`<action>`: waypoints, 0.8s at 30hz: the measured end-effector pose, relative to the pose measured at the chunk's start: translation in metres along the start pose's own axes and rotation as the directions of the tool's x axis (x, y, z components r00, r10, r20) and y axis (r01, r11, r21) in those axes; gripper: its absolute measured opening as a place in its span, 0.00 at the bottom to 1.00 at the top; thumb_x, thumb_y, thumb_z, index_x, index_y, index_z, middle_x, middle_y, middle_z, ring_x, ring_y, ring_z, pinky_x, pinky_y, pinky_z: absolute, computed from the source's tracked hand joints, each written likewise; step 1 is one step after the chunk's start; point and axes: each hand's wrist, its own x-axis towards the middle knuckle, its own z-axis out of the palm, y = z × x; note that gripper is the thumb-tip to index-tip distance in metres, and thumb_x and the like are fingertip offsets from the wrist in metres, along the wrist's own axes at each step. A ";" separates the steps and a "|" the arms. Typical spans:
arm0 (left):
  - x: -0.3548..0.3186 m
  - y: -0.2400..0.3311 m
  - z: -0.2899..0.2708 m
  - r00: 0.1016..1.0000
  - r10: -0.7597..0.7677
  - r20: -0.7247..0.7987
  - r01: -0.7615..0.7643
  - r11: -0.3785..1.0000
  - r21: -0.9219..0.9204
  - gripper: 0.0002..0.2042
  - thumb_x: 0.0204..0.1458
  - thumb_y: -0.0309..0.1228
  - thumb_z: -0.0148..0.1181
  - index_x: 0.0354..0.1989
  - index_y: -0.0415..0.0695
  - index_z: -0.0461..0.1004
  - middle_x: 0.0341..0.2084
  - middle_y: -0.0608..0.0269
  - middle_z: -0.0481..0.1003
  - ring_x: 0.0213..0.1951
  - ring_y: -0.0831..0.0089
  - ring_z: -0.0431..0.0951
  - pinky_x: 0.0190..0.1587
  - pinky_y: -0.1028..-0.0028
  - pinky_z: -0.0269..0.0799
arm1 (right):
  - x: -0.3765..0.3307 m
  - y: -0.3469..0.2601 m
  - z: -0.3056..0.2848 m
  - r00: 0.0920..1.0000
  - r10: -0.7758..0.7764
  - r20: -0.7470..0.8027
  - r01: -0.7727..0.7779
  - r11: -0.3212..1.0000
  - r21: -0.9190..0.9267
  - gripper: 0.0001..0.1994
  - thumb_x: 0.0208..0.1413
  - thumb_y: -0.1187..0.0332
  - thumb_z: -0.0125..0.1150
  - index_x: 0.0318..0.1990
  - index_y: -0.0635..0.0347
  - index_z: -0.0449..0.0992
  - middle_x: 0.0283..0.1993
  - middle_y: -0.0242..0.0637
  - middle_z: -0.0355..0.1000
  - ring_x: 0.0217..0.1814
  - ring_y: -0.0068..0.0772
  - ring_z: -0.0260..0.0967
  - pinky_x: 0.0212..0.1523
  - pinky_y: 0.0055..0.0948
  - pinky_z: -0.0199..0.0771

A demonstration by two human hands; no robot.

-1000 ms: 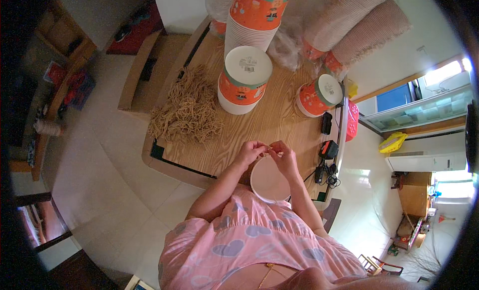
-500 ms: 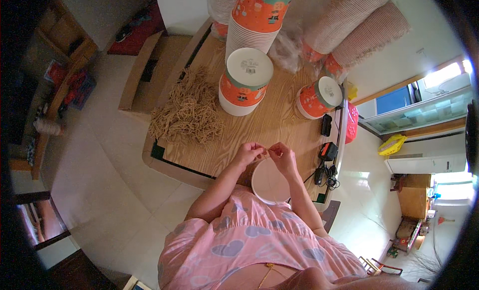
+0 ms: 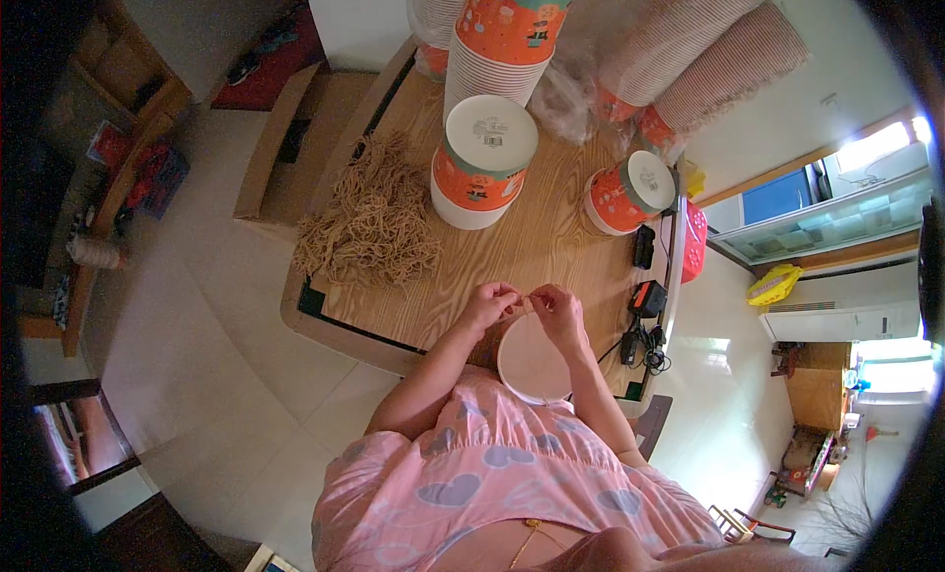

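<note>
Grip: both hands are pinching together above the round white lid (image 3: 533, 360), fingertips of the left hand (image 3: 489, 304) and the right hand (image 3: 557, 309) nearly meeting; something thin is stretching between them, too small to tell what it is.
Left hand: fingers are curling shut, thumb pressing toward forefinger, just over the far rim of the lid.
Right hand: fingers are closing likewise, the palm lying over the lid's upper right edge.
Lid: it is sitting at the near edge of the wooden table (image 3: 532, 252), close against the person's pink heart-patterned top (image 3: 492, 474), its pale flat face turning upward.
Rubber bands: a loose tan heap of rubber bands (image 3: 374, 222) is lying on the table's left part, well apart from the hands.
Paper tubs: an upturned orange and white paper tub (image 3: 482, 163) is standing near the table's middle, beyond the hands; a smaller orange tub (image 3: 630, 191) is standing to its right.
Stacks: a tall stack of orange tubs (image 3: 502, 40) is rising at the far side, with sleeves of pinkish nested cups (image 3: 709, 50) in clear plastic lying beside it.
Right edge: a black charger with cables (image 3: 645, 306) is resting near the right hand.
Floor: a flat cardboard box (image 3: 285, 139) is lying left of the table.
</note>
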 end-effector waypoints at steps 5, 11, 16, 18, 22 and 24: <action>0.001 -0.004 0.002 0.999 0.031 -0.021 -0.030 1.000 0.002 0.08 0.48 0.28 0.54 0.37 0.41 0.73 0.28 0.66 0.75 0.27 0.79 0.72 0.31 0.78 0.69 | -0.001 0.003 0.001 1.000 -0.021 -0.016 0.021 1.000 0.013 0.05 0.47 0.71 0.58 0.29 0.63 0.75 0.24 0.40 0.71 0.25 0.30 0.69 0.27 0.26 0.68; 0.003 -0.003 0.009 0.979 0.197 0.043 -0.201 0.974 0.101 0.10 0.48 0.28 0.57 0.38 0.39 0.75 0.26 0.65 0.77 0.27 0.81 0.74 0.30 0.80 0.69 | 0.000 0.001 -0.001 0.998 -0.057 -0.010 0.057 0.998 0.001 0.05 0.47 0.72 0.58 0.28 0.64 0.75 0.24 0.40 0.71 0.24 0.31 0.68 0.27 0.26 0.68; 0.004 -0.005 0.009 0.967 0.253 -0.043 -0.238 0.948 0.212 0.07 0.47 0.27 0.58 0.33 0.39 0.77 0.22 0.65 0.77 0.25 0.80 0.74 0.29 0.80 0.70 | 0.000 0.000 0.000 0.999 -0.048 -0.014 0.048 0.999 0.016 0.05 0.47 0.72 0.58 0.28 0.64 0.75 0.25 0.41 0.71 0.25 0.32 0.69 0.28 0.27 0.68; 0.003 -0.002 0.010 0.954 0.296 -0.039 -0.276 0.925 0.263 0.06 0.46 0.26 0.59 0.31 0.39 0.76 0.22 0.65 0.76 0.25 0.80 0.74 0.29 0.79 0.70 | -0.001 0.002 0.000 0.999 -0.038 -0.015 0.038 0.999 0.026 0.05 0.47 0.71 0.58 0.28 0.65 0.75 0.25 0.41 0.71 0.25 0.32 0.69 0.28 0.28 0.68; 0.005 -0.005 0.011 0.942 0.334 -0.038 -0.314 0.914 0.256 0.04 0.44 0.25 0.59 0.28 0.39 0.75 0.21 0.64 0.76 0.25 0.80 0.74 0.29 0.79 0.70 | -0.001 -0.003 -0.001 1.000 -0.026 -0.015 0.026 0.999 0.024 0.05 0.47 0.72 0.58 0.29 0.64 0.75 0.25 0.41 0.71 0.25 0.33 0.69 0.28 0.28 0.69; 0.007 -0.009 0.010 0.954 0.295 -0.049 -0.279 0.937 0.212 0.04 0.44 0.24 0.58 0.28 0.39 0.74 0.22 0.64 0.75 0.25 0.80 0.74 0.30 0.78 0.70 | -0.001 -0.004 -0.001 1.000 -0.005 -0.008 0.005 1.000 0.026 0.05 0.47 0.72 0.58 0.29 0.64 0.75 0.25 0.41 0.71 0.26 0.33 0.69 0.28 0.28 0.69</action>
